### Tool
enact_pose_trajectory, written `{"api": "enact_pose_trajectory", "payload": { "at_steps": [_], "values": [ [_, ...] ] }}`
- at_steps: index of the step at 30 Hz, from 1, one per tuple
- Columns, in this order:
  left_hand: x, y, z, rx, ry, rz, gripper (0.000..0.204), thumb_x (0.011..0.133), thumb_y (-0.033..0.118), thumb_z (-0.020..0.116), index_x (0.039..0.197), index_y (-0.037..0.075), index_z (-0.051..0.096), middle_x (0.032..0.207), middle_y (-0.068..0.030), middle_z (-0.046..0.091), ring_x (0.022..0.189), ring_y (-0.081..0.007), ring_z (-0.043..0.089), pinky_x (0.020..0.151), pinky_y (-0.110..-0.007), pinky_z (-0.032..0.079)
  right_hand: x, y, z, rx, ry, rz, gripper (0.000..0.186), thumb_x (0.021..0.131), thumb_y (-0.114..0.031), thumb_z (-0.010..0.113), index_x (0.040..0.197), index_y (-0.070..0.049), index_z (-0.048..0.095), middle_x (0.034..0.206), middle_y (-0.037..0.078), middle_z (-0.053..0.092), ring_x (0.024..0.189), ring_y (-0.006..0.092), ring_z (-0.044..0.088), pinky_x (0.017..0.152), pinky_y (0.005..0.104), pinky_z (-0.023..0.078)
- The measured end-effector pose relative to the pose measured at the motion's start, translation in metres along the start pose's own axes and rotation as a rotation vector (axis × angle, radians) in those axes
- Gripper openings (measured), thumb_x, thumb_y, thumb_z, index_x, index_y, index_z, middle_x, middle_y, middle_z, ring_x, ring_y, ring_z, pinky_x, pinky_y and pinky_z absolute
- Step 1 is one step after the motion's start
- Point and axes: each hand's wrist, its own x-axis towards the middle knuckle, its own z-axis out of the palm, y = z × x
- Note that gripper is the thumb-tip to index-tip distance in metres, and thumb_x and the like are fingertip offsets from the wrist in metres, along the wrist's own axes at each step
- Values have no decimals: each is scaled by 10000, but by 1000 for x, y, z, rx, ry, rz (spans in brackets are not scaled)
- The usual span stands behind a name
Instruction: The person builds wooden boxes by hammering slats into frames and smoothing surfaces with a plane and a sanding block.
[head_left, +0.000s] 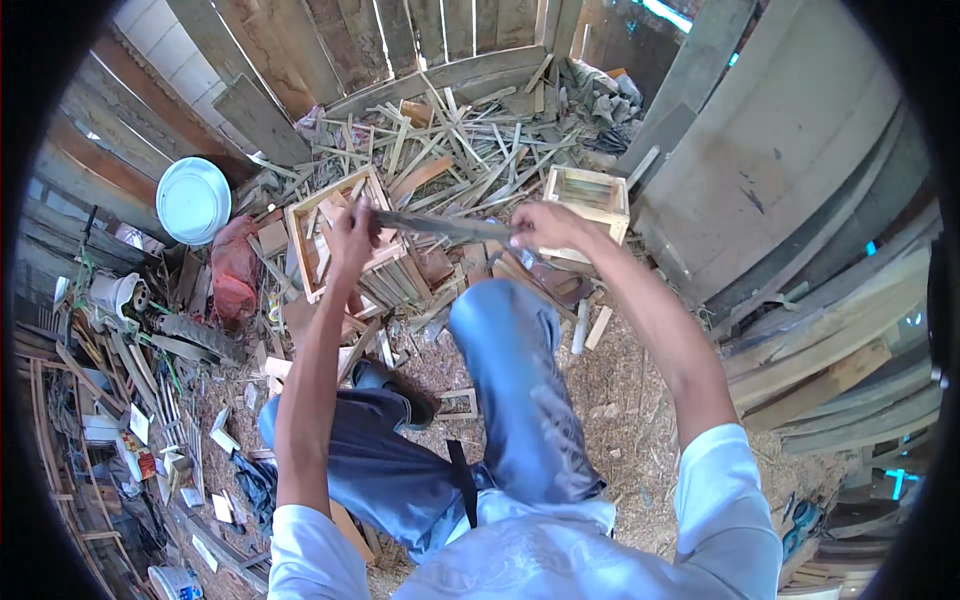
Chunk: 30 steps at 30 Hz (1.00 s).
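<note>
A long, dark, flat strip (445, 226) stretches between my two hands in front of my knees; whether it is wood or metal I cannot tell. My left hand (354, 236) is closed round its left end, above a wooden crate (296, 245) with loose wood pieces inside. At the other end, my right hand (546, 226) pinches the strip, in front of a smaller wooden box (590, 190). The strip is slightly blurred and tilts down a little toward the right.
Thin wood offcuts (470, 150) lie heaped by the plank wall. On the left are a light blue basin (193, 200) and a red sack (236, 268). A large board (770, 150) leans at the right. A small wooden frame (458, 404) lies on the sawdust-covered floor.
</note>
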Motion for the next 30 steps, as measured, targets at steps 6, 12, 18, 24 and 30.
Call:
{"api": "enact_pose_trajectory", "payload": {
  "at_steps": [6,12,18,24,30],
  "values": [
    [-31,31,-30,-395,21,-17,425,968,465,524,975,43,573,823,-63,595,740,-123,585,669,-278,499,5,-46,-34,160,144,-95,369,783,-316,770,1010,-55,642,916,125,684,868,264,654,784,365,499],
    [-29,4,63,-733,-89,-329,370,939,337,610,1153,68,470,1107,-92,561,971,-234,580,980,-383,472,2,-27,0,350,136,-108,399,772,-348,789,1005,-52,656,891,89,666,809,205,614,755,351,494],
    [-22,-98,131,-781,-95,-478,379,938,253,616,1221,83,429,1031,-92,585,1014,-252,597,930,-419,502,-21,38,52,739,-40,156,259,923,-296,619,968,-46,668,831,49,648,735,130,598,605,292,489],
    [-61,-184,217,-267,-221,-463,339,915,179,635,1199,53,498,937,-72,602,861,-169,585,810,-361,505,-90,190,166,517,-169,683,298,887,-330,631,912,-37,681,729,88,669,694,186,640,620,310,506],
    [-64,-217,273,-184,-403,-407,258,916,268,653,1023,36,614,754,32,535,629,-64,466,529,-257,368,-141,277,227,122,175,707,271,808,-321,689,882,-60,698,869,169,687,804,303,672,778,392,516]
  ]
}}
